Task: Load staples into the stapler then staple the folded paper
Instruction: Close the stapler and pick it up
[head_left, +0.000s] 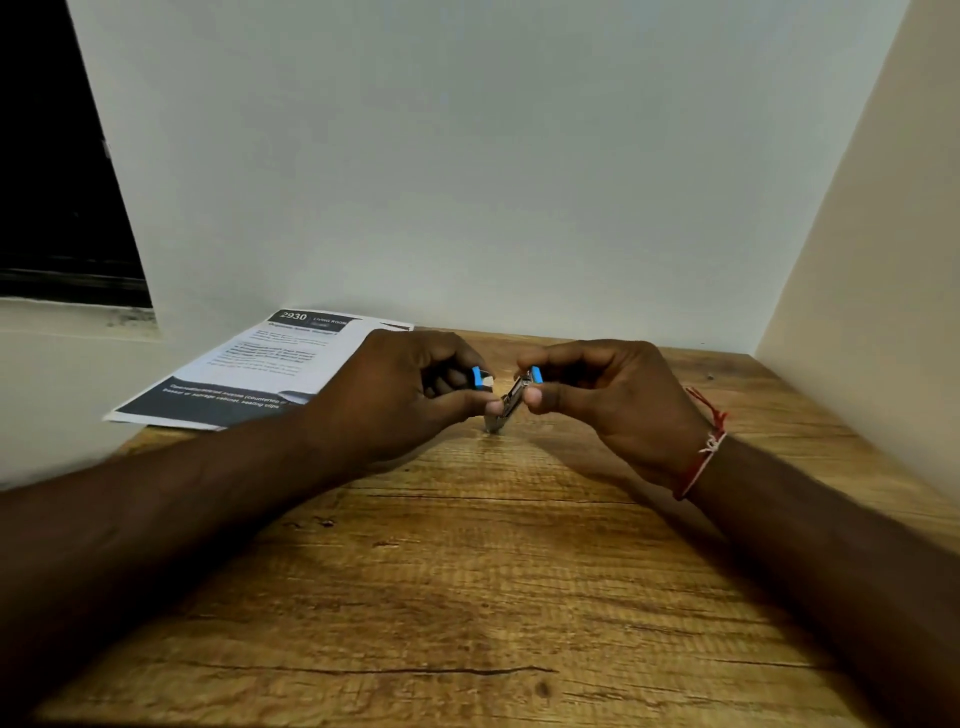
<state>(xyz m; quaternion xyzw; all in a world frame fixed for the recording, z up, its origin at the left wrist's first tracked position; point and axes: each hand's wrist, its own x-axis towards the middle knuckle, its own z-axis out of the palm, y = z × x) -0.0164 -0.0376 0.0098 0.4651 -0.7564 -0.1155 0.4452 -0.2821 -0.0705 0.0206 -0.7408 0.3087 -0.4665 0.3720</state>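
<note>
A small blue and silver stapler is swung open above the far middle of the wooden table, with its lower metal end touching the tabletop. My left hand grips one blue-tipped half; its thumb presses near the metal channel. My right hand pinches the other blue-tipped half with thumb and fingers. A printed paper lies flat at the far left, partly behind my left hand and hanging over the table's left edge. I cannot make out any staples.
A pale wall stands right behind the table. A cream side panel bounds it on the right. A dark window opening and a ledge lie to the left. A red thread band circles my right wrist.
</note>
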